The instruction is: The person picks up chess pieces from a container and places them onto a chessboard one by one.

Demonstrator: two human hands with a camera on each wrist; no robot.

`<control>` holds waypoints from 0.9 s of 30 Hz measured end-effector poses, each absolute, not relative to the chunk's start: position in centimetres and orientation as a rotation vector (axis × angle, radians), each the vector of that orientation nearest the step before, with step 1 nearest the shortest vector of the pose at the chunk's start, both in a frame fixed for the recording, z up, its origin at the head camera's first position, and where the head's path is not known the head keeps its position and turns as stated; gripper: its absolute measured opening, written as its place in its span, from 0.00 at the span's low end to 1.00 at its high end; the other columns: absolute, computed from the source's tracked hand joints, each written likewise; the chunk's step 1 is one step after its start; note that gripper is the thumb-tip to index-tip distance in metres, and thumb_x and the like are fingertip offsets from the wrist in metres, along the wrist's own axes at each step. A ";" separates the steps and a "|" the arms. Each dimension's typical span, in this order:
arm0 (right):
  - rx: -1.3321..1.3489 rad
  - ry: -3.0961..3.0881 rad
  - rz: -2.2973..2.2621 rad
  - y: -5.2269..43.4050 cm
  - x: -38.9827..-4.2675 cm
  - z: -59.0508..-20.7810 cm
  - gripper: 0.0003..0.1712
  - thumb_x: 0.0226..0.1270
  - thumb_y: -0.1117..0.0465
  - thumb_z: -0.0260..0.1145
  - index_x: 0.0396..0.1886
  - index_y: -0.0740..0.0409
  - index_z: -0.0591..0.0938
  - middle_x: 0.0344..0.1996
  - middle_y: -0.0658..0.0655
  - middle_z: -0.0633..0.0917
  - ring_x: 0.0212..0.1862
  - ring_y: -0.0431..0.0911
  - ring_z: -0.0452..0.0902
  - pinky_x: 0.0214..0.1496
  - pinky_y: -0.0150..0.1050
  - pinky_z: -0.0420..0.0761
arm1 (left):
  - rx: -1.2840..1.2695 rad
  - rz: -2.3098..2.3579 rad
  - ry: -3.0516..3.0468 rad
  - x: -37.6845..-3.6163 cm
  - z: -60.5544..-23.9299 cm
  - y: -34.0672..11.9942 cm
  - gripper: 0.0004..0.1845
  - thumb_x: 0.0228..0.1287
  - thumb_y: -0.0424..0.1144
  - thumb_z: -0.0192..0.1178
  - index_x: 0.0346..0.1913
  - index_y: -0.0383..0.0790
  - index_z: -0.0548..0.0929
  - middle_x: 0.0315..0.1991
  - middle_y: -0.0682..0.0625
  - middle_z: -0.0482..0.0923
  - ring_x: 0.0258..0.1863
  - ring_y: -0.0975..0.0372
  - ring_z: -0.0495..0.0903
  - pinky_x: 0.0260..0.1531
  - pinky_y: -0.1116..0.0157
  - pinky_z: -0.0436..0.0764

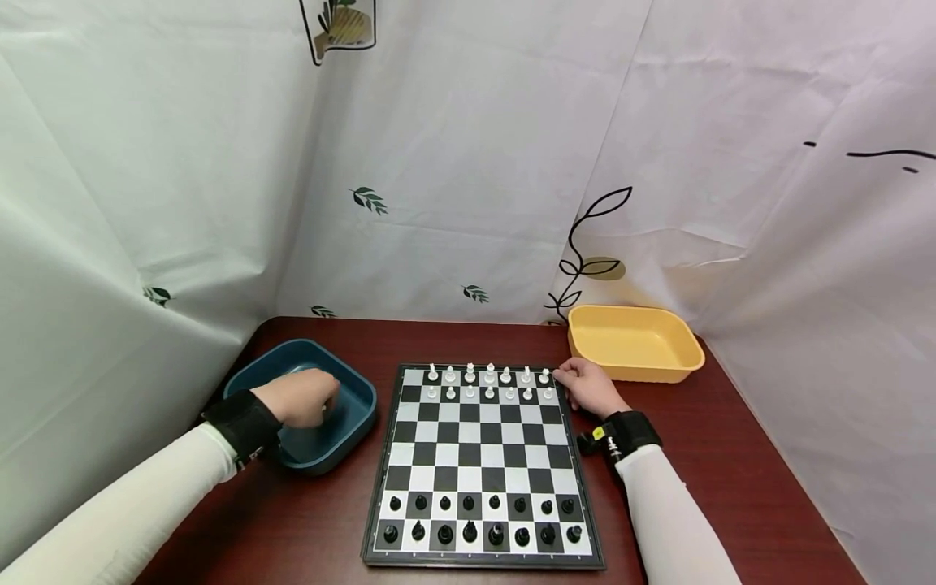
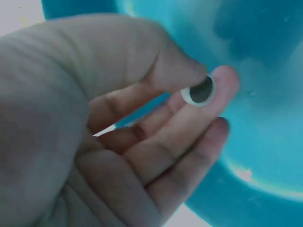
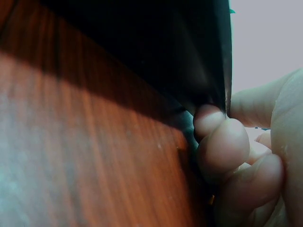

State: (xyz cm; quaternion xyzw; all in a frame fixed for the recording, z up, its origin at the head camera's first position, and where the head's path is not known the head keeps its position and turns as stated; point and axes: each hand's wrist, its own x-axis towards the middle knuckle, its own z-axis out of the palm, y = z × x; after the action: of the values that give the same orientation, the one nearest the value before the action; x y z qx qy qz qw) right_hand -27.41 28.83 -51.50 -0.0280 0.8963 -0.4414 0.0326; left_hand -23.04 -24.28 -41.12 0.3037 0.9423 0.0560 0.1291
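Inside the blue bin, my left hand [image 1: 303, 398] pinches a small chess piece [image 2: 199, 92] between thumb and fingers; its round base shows a white rim and dark centre. The kind of piece is hidden. My right hand [image 1: 591, 387] holds the far right corner of the chessboard [image 1: 478, 435], fingers curled at its dark edge [image 3: 208, 56]. White chess pieces [image 1: 489, 375] stand in two rows at the far side, with the leftmost squares of both rows bare. Black chess pieces [image 1: 470, 532] fill two rows at the near side.
The blue bin [image 1: 361, 386] stands left of the board on the dark red table [image 1: 731, 487]. At the back right is a yellow bin [image 1: 636, 374]. A white patterned curtain [image 1: 453, 162] hangs behind the table and along both sides.
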 end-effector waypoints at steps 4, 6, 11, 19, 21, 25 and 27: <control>-0.090 2.760 -1.359 28.8 -27.4 -51.4 0.13 0.86 0.56 0.65 0.47 0.64 0.82 0.17 0.52 0.78 0.18 0.47 0.77 0.25 0.40 0.78 | 0.950 0.222 2.793 -24.0 -40.2 -24.2 0.11 0.62 0.20 0.68 0.35 0.40 0.86 0.30 0.56 0.73 0.28 0.64 0.67 0.31 0.63 0.73; -0.093 2.768 -1.363 28.9 -27.3 -51.4 0.13 0.86 0.56 0.65 0.47 0.63 0.82 0.16 0.51 0.78 0.18 0.47 0.77 0.25 0.40 0.78 | 0.955 0.261 2.817 -24.6 -39.5 -23.9 0.08 0.63 0.22 0.70 0.39 0.38 0.88 0.32 0.54 0.78 0.29 0.64 0.71 0.34 0.60 0.79; -0.113 2.775 -1.378 28.9 -27.3 -51.4 0.13 0.86 0.56 0.65 0.46 0.64 0.83 0.15 0.51 0.77 0.18 0.46 0.76 0.25 0.41 0.78 | 0.953 0.393 2.898 -25.8 -38.2 -22.6 0.07 0.67 0.28 0.75 0.42 0.43 0.91 0.39 0.54 0.87 0.35 0.63 0.82 0.41 0.54 0.86; -0.115 2.782 -1.367 28.8 -27.4 -51.2 0.12 0.86 0.56 0.65 0.46 0.63 0.83 0.15 0.50 0.77 0.17 0.45 0.77 0.25 0.40 0.78 | 0.980 0.484 2.975 -26.2 -38.1 -19.5 0.05 0.70 0.35 0.78 0.42 0.49 0.92 0.39 0.58 0.88 0.35 0.65 0.83 0.37 0.57 0.85; -0.113 2.786 -1.365 28.8 -27.4 -51.2 0.12 0.86 0.56 0.65 0.46 0.63 0.82 0.15 0.50 0.77 0.17 0.45 0.77 0.25 0.40 0.78 | 0.975 0.482 2.975 -26.3 -38.4 -18.5 0.05 0.70 0.36 0.78 0.42 0.49 0.92 0.39 0.58 0.88 0.35 0.65 0.82 0.37 0.57 0.84; -0.115 2.777 -1.385 28.8 -27.4 -51.3 0.12 0.86 0.57 0.65 0.46 0.64 0.82 0.15 0.50 0.77 0.17 0.46 0.76 0.25 0.40 0.78 | 0.999 0.468 2.915 -26.7 -39.2 -16.5 0.03 0.71 0.34 0.76 0.41 0.46 0.92 0.37 0.57 0.87 0.34 0.64 0.81 0.39 0.58 0.85; -0.117 2.775 -1.388 28.8 -27.3 -51.3 0.13 0.86 0.57 0.65 0.46 0.64 0.82 0.15 0.50 0.77 0.18 0.46 0.76 0.25 0.40 0.78 | 1.023 0.452 2.883 -26.8 -39.7 -15.8 0.03 0.71 0.32 0.75 0.41 0.45 0.93 0.36 0.58 0.86 0.33 0.64 0.80 0.40 0.59 0.85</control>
State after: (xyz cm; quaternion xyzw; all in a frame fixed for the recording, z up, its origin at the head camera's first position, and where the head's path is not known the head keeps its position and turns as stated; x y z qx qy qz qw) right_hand -27.32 28.83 -51.32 -0.0377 0.8936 -0.4470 0.0184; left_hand -26.84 -15.75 -39.69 0.3306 0.9321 0.1461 0.0246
